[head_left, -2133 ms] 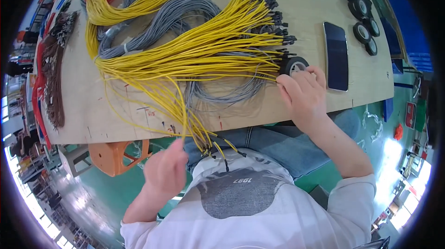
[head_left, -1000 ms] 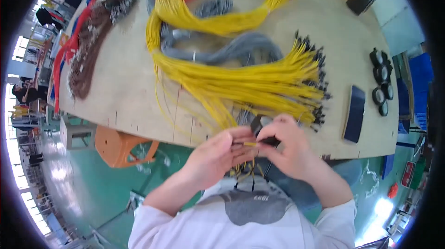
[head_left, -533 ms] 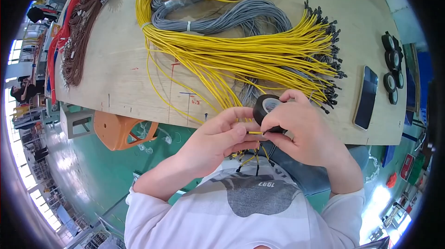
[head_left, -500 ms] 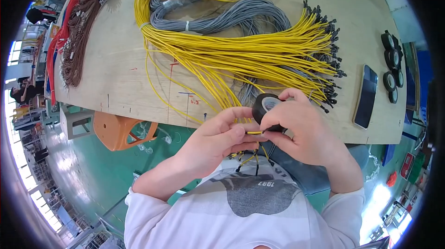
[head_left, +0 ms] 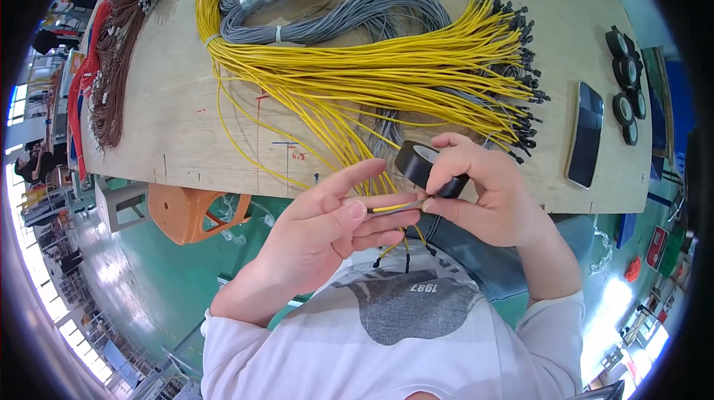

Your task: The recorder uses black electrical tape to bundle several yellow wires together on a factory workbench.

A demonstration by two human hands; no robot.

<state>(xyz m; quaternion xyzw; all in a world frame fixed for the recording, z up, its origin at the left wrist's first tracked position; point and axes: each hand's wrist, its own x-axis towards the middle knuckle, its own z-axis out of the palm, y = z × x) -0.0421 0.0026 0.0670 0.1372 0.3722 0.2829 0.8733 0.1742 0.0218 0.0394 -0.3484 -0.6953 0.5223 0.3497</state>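
My left hand [head_left: 316, 221] pinches a thin yellow cable [head_left: 385, 209] between thumb and fingers, with the index finger raised away. A dark band shows on the cable beside the thumb; toward my right hand the piece turns grey. My right hand [head_left: 487, 195] holds a roll of black tape [head_left: 414, 164] tilted on its edge, while its thumb and a fingertip pinch the grey end. Several short yellow cable ends with black tips [head_left: 407, 257] hang below my hands, over my shirt. Behind, a large bundle of yellow cables [head_left: 335, 65] lies on the wooden table [head_left: 178, 125].
Grey cables [head_left: 342, 20] lie coiled among the yellow ones. At the right are a phone [head_left: 585, 134] and several black tape rolls [head_left: 623, 110]. Brown cables [head_left: 119, 65] and red strands [head_left: 88, 72] lie at the left edge. An orange stool [head_left: 186, 210] stands below the table's front edge.
My left hand has moved left along the cable and its index finger has lifted. More of the cable now shows between my hands. The tape roll has tilted, and the view has shifted slightly.
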